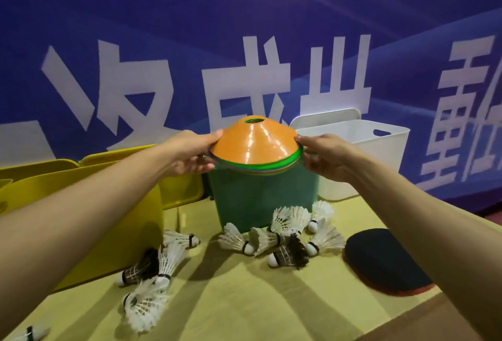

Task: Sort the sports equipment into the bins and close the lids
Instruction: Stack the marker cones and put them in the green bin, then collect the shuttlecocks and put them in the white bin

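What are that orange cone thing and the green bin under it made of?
The cone stack, held at its rim by the left hand and right hand, looks like thin glossy plastic: it shows bright light streaks. The green bin seems matte plastic, without glare.

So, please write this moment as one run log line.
hands: left and right hold stack of coloured plastic disc cones | position: above green plastic bin | feather shuttlecocks: on table

**Orange on top, yellow underneath**

The stack of cones [255,145] shows orange on top, with green, blue and yellow rims beneath. The bins run yellow [114,205], green [260,199], white [380,150]. The shuttlecocks [288,234] are mostly white, a few black. The paddle [385,262] is black, edged red; the banner [244,28] blue with white characters.
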### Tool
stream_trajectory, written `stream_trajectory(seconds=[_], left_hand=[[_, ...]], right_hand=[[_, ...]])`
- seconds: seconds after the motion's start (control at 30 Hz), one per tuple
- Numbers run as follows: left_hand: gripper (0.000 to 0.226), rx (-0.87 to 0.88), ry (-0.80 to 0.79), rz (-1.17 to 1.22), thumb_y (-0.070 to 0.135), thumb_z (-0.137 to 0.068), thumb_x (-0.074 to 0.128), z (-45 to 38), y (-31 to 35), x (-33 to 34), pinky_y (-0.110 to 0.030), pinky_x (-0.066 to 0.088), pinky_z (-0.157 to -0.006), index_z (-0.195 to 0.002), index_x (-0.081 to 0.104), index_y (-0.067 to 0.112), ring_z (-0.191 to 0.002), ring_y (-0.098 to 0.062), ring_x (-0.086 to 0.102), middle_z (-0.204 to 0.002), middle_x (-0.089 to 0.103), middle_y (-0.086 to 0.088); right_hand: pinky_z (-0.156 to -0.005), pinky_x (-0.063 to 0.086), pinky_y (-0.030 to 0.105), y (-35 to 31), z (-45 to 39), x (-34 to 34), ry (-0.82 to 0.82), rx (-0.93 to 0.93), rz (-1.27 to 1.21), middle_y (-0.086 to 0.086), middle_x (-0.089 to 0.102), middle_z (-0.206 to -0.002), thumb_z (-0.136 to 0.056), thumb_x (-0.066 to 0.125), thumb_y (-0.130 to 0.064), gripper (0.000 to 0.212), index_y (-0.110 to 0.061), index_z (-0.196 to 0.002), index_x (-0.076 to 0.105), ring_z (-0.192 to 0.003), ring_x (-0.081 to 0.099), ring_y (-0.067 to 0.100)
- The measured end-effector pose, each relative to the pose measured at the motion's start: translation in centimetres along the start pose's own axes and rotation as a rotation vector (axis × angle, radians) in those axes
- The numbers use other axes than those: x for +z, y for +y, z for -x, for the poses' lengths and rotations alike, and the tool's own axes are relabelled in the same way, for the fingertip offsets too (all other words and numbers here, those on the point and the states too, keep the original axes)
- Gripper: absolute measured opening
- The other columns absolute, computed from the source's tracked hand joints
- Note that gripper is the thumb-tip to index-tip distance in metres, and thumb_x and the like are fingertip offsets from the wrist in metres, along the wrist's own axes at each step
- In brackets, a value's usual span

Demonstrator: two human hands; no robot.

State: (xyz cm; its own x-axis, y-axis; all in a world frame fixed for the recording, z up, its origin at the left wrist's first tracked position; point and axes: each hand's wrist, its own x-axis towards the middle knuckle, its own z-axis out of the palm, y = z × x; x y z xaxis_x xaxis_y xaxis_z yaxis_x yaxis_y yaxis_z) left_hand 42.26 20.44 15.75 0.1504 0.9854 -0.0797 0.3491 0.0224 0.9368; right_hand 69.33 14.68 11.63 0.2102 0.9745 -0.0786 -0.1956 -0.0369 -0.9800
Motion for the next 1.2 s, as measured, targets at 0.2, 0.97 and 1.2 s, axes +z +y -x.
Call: stream_trajectory(seconds=[0.2,0.97,1.2], left_hand=[[0.022,-0.049,-0.001,0.052,0.029,-0.1,0.064,-3.5,0.1,0.7,-0.029,0.06,-0.051,-0.101,0.058,0.008,-0.077,-0.015,0.058,-0.1,0.058,-0.011],[0.022,0.562,0.03,-0.714,0.036,-0.103,0.054,-4.2,-2.8,3.3,-0.017,0.044,-0.066,-0.117,0.069,0.027,-0.088,-0.002,0.057,-0.104,0.064,0.01],[0.016,0.643,-0.151,-0.804,0.039,-0.099,0.059,0.7,-5.9,5.3,-0.013,0.042,-0.068,-0.105,0.071,0.03,-0.083,0.007,0.059,-0.092,0.067,0.02]], right_hand=[[-0.048,0.048,0.016,-0.4,-4.3,1.4,0.122,-0.011,-0.028,0.011,0.063,-0.091,-0.097,0.069,-0.022,0.037,0.003,-0.123,0.061,-0.068,0.055,0.011],[-0.069,0.057,0.036,2.6,-6.7,-2.6,0.452,-0.64,1.243,0.007,0.072,-0.079,-0.093,0.056,-0.026,0.023,-0.013,-0.085,0.073,-0.072,0.065,0.025],[-0.076,0.058,0.042,7.1,-1.4,-4.3,0.273,-0.506,1.348,0.002,0.071,-0.089,-0.095,0.057,-0.036,0.02,-0.019,-0.092,0.066,-0.079,0.064,0.021]])
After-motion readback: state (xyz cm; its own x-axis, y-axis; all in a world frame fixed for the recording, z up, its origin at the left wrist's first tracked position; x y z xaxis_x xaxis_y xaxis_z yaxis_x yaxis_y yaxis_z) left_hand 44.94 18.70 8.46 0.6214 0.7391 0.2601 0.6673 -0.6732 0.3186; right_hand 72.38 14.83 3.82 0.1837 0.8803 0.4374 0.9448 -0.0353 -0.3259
